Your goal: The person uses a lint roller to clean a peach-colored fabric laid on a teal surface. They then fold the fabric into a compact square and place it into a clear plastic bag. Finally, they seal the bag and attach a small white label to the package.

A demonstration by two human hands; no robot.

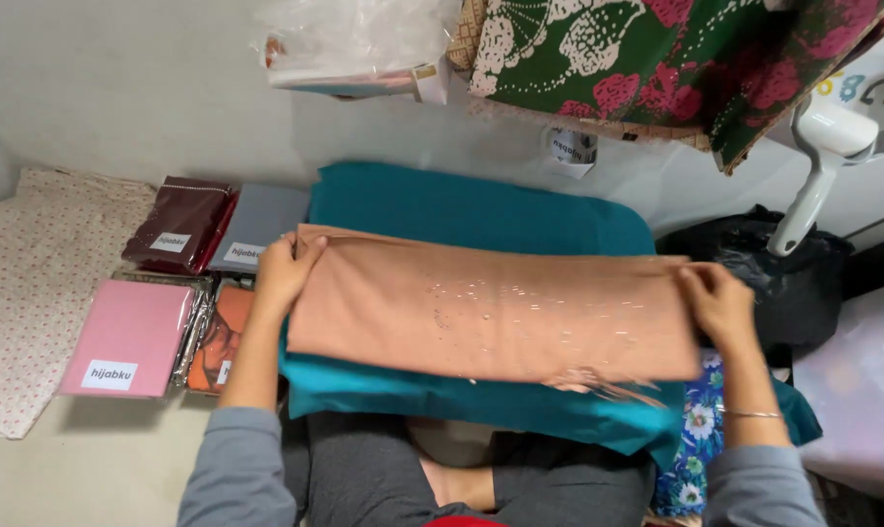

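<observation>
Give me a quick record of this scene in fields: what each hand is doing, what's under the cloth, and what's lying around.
left hand: grips the left end of the peach cloth
right hand: grips the cloth's right end
peach cloth: folded into a long band, stretched flat between both hands, small shiny beads near its middle
beneath it: teal fabric, spread wider than the cloth
to the left: wrapped packets, pink, maroon, grey, orange
to the right: black plastic bag
above: green floral fabric
</observation>
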